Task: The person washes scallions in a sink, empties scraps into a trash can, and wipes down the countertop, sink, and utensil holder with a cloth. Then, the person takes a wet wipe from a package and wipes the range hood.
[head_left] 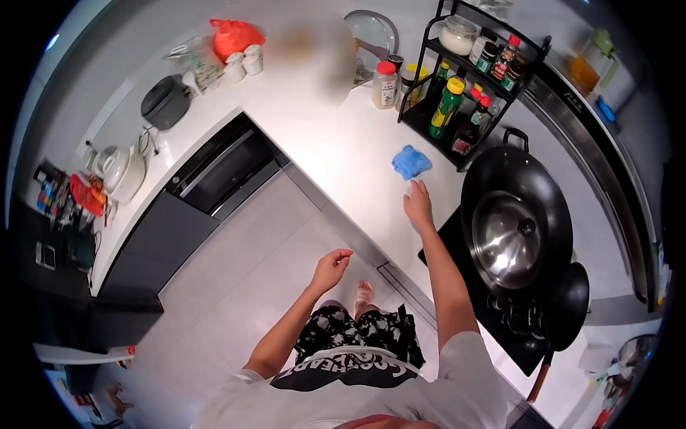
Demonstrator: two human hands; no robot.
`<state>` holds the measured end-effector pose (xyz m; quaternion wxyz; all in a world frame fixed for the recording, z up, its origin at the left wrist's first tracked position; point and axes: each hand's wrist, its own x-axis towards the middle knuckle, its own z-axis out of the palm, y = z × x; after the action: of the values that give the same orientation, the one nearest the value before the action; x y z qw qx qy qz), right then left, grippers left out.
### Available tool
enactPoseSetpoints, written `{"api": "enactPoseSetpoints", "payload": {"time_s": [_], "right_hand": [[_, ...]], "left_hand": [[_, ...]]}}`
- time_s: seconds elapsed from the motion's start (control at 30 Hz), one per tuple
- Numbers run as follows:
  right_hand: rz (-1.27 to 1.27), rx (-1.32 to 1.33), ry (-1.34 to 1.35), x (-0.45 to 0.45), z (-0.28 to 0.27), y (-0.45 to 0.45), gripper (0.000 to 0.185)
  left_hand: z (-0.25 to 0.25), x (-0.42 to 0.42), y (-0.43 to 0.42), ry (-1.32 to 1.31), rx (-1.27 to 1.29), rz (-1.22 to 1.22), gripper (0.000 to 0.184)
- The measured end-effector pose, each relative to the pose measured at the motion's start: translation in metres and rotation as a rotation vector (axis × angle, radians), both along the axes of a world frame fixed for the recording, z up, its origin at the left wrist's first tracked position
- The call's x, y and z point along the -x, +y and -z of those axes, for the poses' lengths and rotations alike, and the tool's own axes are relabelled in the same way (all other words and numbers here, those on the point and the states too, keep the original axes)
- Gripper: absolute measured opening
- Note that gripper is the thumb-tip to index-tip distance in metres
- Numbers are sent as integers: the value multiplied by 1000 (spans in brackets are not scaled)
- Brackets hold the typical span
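White countertop runs along the far left of the frame and turns toward the right, and on this counter (343, 159) sits a rounded white lidded appliance (124, 175). Next comes a dark grey lidded pot (164, 104) at upper left, then a knotted red plastic bag (236, 39) near the top edge. At the centre, the left hand (331, 269) is over the pale tiled floor (250, 247), its grip loosely curled; whether anything is inside cannot be told. Right of centre, a crumpled blue cloth (411, 162) lies on the counter. Just below it in the frame is the right hand (419, 205), its grip open and empty, fingertips at the cloth's lower edge; contact cannot be made out. Beyond, at upper right, stands a two-tier black metal rack (426, 44) of bottles and jars. Farther right, a large black wok (547, 186) holds a shiny domed metal lid (504, 247).
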<state>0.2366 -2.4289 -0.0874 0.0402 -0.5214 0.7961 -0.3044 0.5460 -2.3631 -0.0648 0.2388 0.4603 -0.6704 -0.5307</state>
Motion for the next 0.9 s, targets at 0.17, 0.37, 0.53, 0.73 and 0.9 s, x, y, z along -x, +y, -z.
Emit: {"api": "enactPoseSetpoints", "payload": {"time_s": [0.17,0.37,0.53,0.73,0.9], "right_hand": [[30,-58,99,18,21,-70,49],[223,-190,240,-5,42,-57,13],[167,-128,-398,-53,25,26,16],[369,381,-1179,-63,-23,180,19],[585,643,-1116,-89,-68,352,16]], "left_hand": [[-5,28,-67,-38,-38,68,22],[57,59,-138,16,-58,328,26],[33,119,-153,-111,348,488,58],[-5,191,-85,-17,429,1227,33],[-51,217,63,-61,125,1580,17]]}}
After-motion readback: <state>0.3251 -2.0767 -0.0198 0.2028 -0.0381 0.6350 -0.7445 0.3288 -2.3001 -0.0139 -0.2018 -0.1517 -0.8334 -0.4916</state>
